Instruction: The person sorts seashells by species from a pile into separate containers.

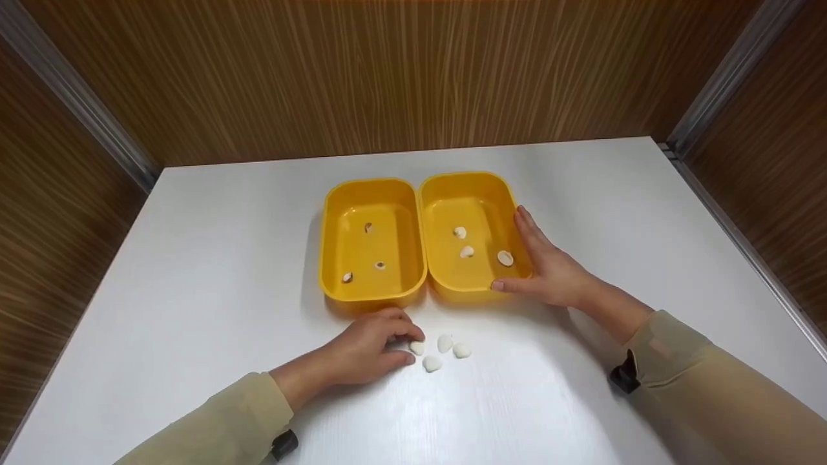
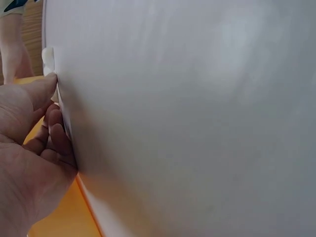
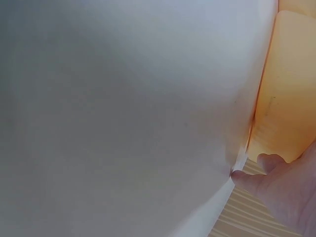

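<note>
My left hand (image 1: 368,349) is low over the table, thumb and forefinger closed about a small white shell (image 1: 417,348). More white shells (image 1: 431,363) lie just right of its fingertips. My right hand (image 1: 555,274) rests against the near right corner of the right yellow box (image 1: 475,290). Its fingers lie fairly straight along the side, with the thumb at the front rim. Inside that box are pale shells (image 1: 467,252). The left yellow box (image 1: 375,299) stands alongside, holding small brownish-white shells (image 1: 380,265).
Both boxes stand side by side on a white table (image 1: 226,258). Wood-grain panels (image 1: 413,77) rise behind and at both sides, with metal strips (image 1: 730,71) at the corners.
</note>
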Demonstrator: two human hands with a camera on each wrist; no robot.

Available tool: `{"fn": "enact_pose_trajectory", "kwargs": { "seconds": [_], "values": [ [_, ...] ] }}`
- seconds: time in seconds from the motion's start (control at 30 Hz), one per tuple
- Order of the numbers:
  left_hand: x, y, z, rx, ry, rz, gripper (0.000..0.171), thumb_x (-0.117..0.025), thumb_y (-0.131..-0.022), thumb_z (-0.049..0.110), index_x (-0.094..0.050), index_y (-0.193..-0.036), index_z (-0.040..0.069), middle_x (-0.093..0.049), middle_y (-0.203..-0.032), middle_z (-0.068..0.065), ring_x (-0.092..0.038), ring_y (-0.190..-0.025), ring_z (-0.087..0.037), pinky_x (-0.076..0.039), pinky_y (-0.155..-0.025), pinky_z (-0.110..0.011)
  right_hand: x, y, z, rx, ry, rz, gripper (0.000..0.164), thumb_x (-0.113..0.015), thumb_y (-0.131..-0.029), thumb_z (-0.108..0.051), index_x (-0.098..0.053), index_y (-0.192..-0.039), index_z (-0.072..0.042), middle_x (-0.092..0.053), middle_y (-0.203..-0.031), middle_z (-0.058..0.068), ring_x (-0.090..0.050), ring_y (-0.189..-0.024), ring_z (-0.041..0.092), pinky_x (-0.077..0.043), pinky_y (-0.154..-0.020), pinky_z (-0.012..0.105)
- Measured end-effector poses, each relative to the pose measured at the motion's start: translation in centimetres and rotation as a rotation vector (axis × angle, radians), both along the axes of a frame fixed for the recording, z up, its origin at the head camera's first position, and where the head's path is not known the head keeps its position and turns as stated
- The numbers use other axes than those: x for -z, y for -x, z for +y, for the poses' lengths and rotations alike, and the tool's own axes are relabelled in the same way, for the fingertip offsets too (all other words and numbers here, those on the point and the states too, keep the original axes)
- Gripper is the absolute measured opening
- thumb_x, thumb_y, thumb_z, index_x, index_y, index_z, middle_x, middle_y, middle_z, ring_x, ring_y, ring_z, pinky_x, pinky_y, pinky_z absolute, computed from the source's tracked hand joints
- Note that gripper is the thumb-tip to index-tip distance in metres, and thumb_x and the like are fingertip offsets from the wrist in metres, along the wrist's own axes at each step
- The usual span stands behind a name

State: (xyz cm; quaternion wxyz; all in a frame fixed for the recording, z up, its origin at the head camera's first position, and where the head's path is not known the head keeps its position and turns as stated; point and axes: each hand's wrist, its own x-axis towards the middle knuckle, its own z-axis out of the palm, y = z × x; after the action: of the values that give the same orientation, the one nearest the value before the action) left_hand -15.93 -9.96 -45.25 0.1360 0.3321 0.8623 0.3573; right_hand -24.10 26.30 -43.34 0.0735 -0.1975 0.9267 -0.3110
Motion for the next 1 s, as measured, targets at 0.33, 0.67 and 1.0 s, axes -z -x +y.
{"fn": "enact_pose_trajectory", "kwargs": {
  "seconds": [0.33, 0.67, 1.0],
  "values": [
    [-0.1, 0.2, -0.05, 0.027, 0.013, 0.026, 0.018, -0.079, -0.098, 0.016, -0.075, -0.115, 0.014, -0.063, -0.113, 0.005, -0.059, -0.105, -0.012, -0.05, -0.1, -0.032, -0.06, 0.03, -0.01, 0.005, -0.001, 0.002, 0.13, -0.082, -0.087, -0.06, 0.008, -0.17, -0.015, 0.012, -0.178, 0.003, -0.007, -0.162, 0.04, -0.018, -0.125, 0.062],
    [-0.36, 0.56, -0.21, 0.067, 0.047, 0.052, 0.018, -0.079, -0.096, 0.015, -0.075, -0.114, 0.014, -0.065, -0.111, 0.005, -0.057, -0.101, -0.013, -0.049, -0.096, -0.031, -0.05, -0.06, -0.04, 0.001, -0.003, 0.007, 0.13, -0.082, -0.087, -0.06, 0.008, -0.17, -0.014, 0.012, -0.178, 0.005, -0.006, -0.162, 0.038, -0.018, -0.125, 0.061],
    [-0.5, 0.5, -0.22, 0.067, 0.065, 0.04, 0.015, -0.078, -0.097, 0.016, -0.075, -0.112, 0.015, -0.062, -0.11, 0.005, -0.057, -0.101, -0.013, -0.049, -0.096, -0.032, -0.02, -0.04, 0.01, -0.004, -0.017, 0.007, 0.129, -0.081, -0.088, -0.059, 0.008, -0.17, -0.014, 0.013, -0.178, 0.005, -0.005, -0.162, 0.039, -0.017, -0.125, 0.061]
  ]
}}
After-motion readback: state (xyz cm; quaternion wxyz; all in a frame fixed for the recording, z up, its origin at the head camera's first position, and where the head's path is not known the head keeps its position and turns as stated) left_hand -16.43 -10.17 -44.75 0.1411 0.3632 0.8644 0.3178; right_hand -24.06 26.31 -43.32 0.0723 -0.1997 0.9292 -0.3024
